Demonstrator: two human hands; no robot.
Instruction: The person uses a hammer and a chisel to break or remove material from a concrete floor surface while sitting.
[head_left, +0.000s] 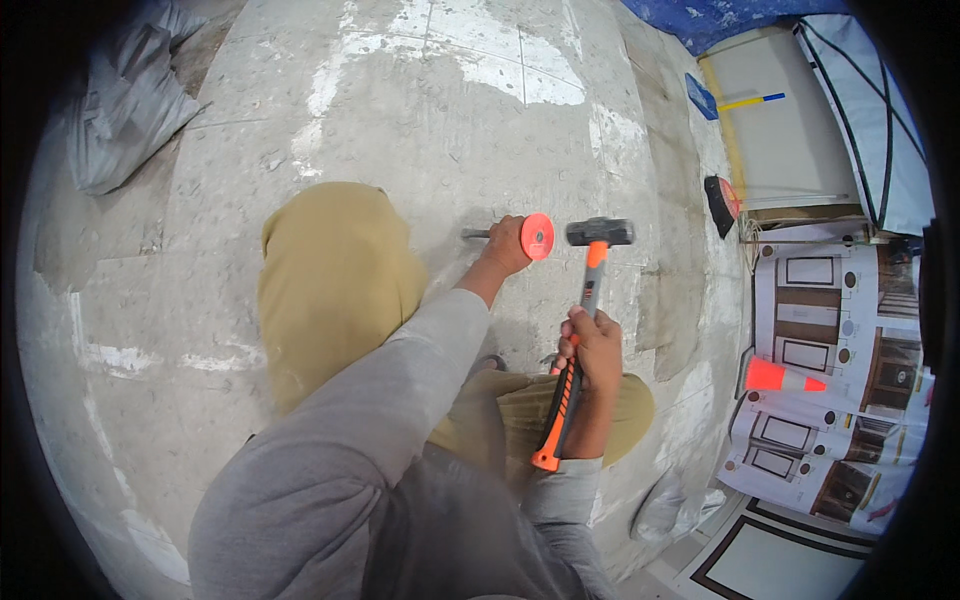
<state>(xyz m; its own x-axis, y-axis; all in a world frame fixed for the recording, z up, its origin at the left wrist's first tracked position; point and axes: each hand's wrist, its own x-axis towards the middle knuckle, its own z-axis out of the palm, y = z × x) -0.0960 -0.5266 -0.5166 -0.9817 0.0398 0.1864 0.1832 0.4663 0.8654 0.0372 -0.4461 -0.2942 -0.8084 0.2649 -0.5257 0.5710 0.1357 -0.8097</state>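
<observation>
My left hand [506, 247] is closed around a chisel [538, 236] with a round orange hand guard. The chisel's dark metal shank pokes out to the left of my fist, low over the worn grey floor [400, 140]. In my right hand [594, 352] is a club hammer [601, 232], gripped around the middle of its orange, grey and black handle. Its dark steel head is just right of the guard, with a small gap between them. My fingers hide most of the chisel's body.
A grey sack [130, 110] lies at the far left, and a pale bag [672, 505] at the lower right. Along the right side are a blue dustpan [702, 97], a broom head [720, 205], an orange cone [780, 377] and printed sheets [805, 400]. My bent knee [340, 270] rises left of the chisel.
</observation>
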